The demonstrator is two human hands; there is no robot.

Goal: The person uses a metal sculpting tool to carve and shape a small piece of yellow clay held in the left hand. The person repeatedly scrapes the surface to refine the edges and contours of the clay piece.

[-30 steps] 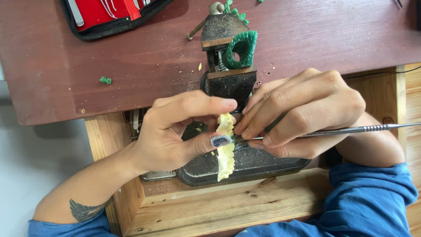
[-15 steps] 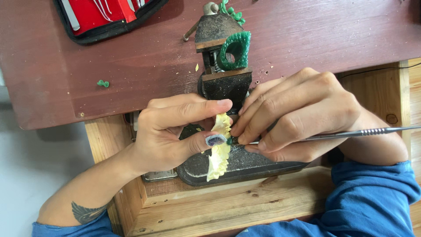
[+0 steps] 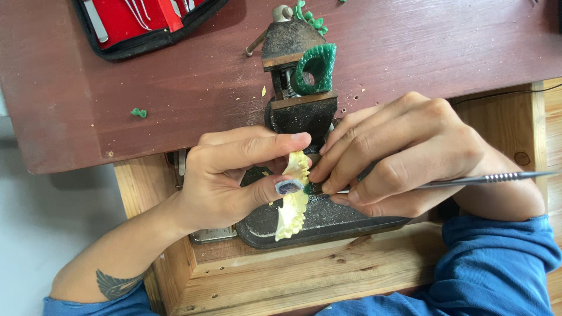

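We hold a pale yellow wax piece (image 3: pixel 293 202) and work on it with a thin metal tool (image 3: pixel 480 178).

The wax piece is long and frilly, and it runs up and down, from the dark vise (image 3: pixel 298 111) toward us, over the vise's dark base plate (image 3: pixel 333 219). Our left hand (image 3: pixel 234 178) pinches its top part between the thumb and the first finger, with the other fingers curled in. Our right hand (image 3: pixel 404 161) has its fingers pressed close together around the metal tool, like holding a pencil. The tool lies flat and points left at the wax piece, its handle sticking out to the right. A green wax ring (image 3: pixel 316 69) stands in the vise on the dark red table (image 3: pixel 410 47). A red case with a black edge (image 3: pixel 140 20) lies at the top left corner.
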